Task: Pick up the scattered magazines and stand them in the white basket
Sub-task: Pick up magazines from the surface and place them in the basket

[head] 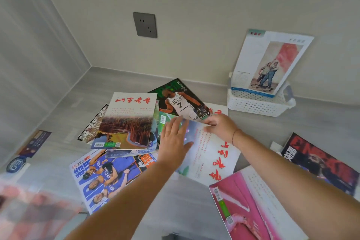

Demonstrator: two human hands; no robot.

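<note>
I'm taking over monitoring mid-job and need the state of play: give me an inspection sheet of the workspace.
Surface: grey floor in a wall corner, largely covered by magazines.
Job's things: white basket against the wall, one magazine standing in it; Celtics magazine, landscape-cover magazine, blue basketball magazine, white magazine with red script, pink magazine and dark red magazine lie scattered.
Clutter: small cards at far left; blurred object at bottom left, unidentifiable.
Grippers: left hand open, flat on the pile; right hand at the white magazine's top edge, grip unclear.
Cables: nothing seen.
Surroundings: wall socket, nothing plugged in.
</note>
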